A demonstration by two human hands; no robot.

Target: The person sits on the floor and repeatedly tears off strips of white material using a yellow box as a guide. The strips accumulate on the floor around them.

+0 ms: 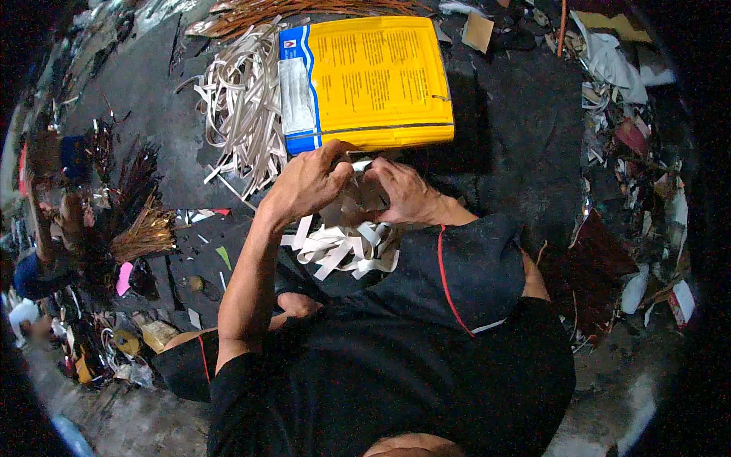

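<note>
My left hand (311,183) and my right hand (405,190) meet just below a yellow and blue container (377,84) that lies flat. Fingers of both hands are curled inward around a thin whitish strip (362,165), of which only a short piece shows between them. Below the hands, a loose heap of flat white strips (350,247) rests against my lap. A bigger tangle of long off-white strips (244,107) lies along the container's left side. Some fingertips are hidden behind the hands.
Bundles of thin brown sticks (145,228) lie at the left, near another person's arm (42,221). More reddish-brown sticks (304,9) stretch behind the container. Mixed scraps line the right side, with a white crumpled sheet (609,61) and a dark reddish sheet (590,266).
</note>
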